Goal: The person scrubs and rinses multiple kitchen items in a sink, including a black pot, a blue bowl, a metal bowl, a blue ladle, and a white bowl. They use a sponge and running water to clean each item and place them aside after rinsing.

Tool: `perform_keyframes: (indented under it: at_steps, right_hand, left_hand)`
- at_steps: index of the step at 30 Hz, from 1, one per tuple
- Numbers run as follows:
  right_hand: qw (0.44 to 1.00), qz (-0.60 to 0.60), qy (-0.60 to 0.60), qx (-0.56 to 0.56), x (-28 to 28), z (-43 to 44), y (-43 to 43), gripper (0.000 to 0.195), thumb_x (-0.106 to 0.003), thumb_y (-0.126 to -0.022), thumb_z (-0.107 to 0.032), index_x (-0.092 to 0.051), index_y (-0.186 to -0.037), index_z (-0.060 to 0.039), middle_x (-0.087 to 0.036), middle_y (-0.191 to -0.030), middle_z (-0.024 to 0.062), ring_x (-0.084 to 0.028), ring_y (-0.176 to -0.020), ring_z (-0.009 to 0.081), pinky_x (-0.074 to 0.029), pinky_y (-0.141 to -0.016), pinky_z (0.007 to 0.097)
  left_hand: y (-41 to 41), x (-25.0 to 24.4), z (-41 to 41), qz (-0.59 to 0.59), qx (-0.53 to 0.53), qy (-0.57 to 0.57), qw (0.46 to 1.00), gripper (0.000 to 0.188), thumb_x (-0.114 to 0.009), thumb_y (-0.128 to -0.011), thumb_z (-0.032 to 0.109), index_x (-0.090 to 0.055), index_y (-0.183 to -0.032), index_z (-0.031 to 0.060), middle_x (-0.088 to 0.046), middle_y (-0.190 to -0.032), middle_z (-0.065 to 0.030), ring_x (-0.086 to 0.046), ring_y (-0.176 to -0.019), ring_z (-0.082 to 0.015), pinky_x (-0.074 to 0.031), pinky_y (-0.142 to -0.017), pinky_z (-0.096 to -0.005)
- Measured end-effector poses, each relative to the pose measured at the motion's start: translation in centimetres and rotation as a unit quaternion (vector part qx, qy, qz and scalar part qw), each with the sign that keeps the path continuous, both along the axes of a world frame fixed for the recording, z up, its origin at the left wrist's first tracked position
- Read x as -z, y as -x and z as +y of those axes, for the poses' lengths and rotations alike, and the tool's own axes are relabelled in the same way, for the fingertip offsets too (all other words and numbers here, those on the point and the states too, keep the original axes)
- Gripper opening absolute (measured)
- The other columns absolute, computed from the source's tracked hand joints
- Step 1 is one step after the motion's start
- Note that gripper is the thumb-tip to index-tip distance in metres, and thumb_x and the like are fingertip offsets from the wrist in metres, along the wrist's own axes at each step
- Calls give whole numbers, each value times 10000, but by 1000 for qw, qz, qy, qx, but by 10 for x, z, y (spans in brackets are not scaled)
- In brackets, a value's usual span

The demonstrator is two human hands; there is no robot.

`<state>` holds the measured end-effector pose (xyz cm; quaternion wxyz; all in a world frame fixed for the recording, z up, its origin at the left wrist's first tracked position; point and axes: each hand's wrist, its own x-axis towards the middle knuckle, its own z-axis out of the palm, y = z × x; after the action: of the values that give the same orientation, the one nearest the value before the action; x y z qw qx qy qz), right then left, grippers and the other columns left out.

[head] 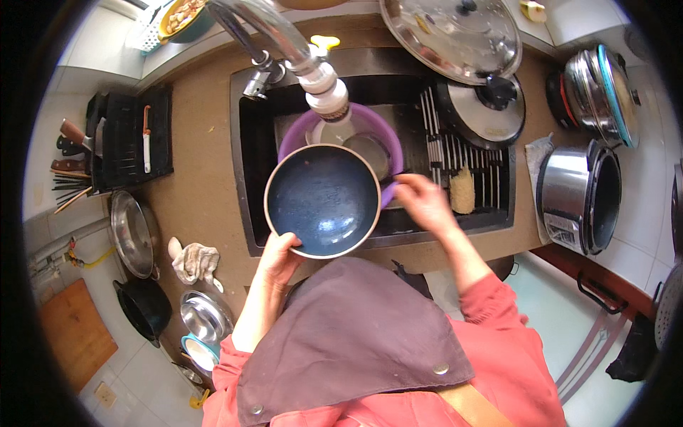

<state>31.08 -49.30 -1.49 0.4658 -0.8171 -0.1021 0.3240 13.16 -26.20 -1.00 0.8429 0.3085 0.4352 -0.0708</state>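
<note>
A round pan or bowl (323, 200) with a dark blue inside and a pale rim is tilted over the front of the sink. My left hand (282, 257) holds its near left edge, thumb over the rim. Partly behind it, a purple basin (394, 140) stands in the sink with what looks like water inside. My right hand (427, 205) is at the basin's right rim, slightly blurred; whether its fingers grip the rim is unclear. Above the basin hangs the faucet's white spout (325, 93).
The black sink (416, 224) has a rack (435, 141) at right, with a loofah-like scrubber (462, 192) and a lidded pot (480, 112). A large glass lid (453, 34) leans behind. Left are a knife holder (130, 136) and a crumpled cloth (196, 262); right, a steel cooker pot (568, 197).
</note>
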Motion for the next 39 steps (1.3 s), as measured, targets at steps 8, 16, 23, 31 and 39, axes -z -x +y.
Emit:
perform_keyframes:
  at_steps: [8, 16, 23, 31, 39]
  right_hand:
    - [907, -152, 389, 56, 86, -126, -33, 467, -606, -734, -118, -442, -1160, -21, -521, -1057, 233, -529, -988, 391, -453, -809, 452]
    - [954, -287, -24, -88, 6, 65, 5, 466, -573, -737, -37, -461, -1186, -93, -512, -1071, 165, -519, -989, 342, -440, -835, 396]
    - [909, -134, -119, -377, 18, 109, 42, 332, -619, -772, -249, -566, -1091, -170, -543, -848, 128, -564, -828, 305, -452, -732, 397]
    - [925, -189, -271, -185, 30, 170, 41, 199, -580, -772, -164, -587, -958, -93, -542, -829, 110, -556, -775, 300, -451, -662, 392]
    - [871, -471, -53, -128, 39, 161, -3, 312, -605, -732, -127, -592, -1043, -156, -555, -780, 101, -570, -789, 287, -465, -693, 385]
  left_hand:
    - [-20, 21, 9, -12, -8, 8, 1000, 371, -481, -654, -11, -472, -1024, -2, -542, -920, -116, -582, -861, -283, -510, -779, -487]
    - [-27, 6, -6, -39, 40, -57, 997, 370, -494, -671, 22, -478, -1042, 15, -550, -931, -90, -595, -797, -247, -531, -729, -455]
    - [-11, -1, 14, -78, 20, -41, 996, 376, -528, -687, 21, -507, -1063, 22, -572, -910, -68, -586, -823, -192, -522, -738, -358]
    - [-23, -1, 18, -44, 38, -49, 997, 435, -530, -705, 44, -455, -1134, 58, -547, -924, -48, -582, -831, -192, -535, -709, -397]
    - [-18, 5, 18, -49, 57, -38, 996, 405, -500, -694, 14, -473, -1098, 19, -560, -925, -60, -586, -805, -194, -526, -749, -387]
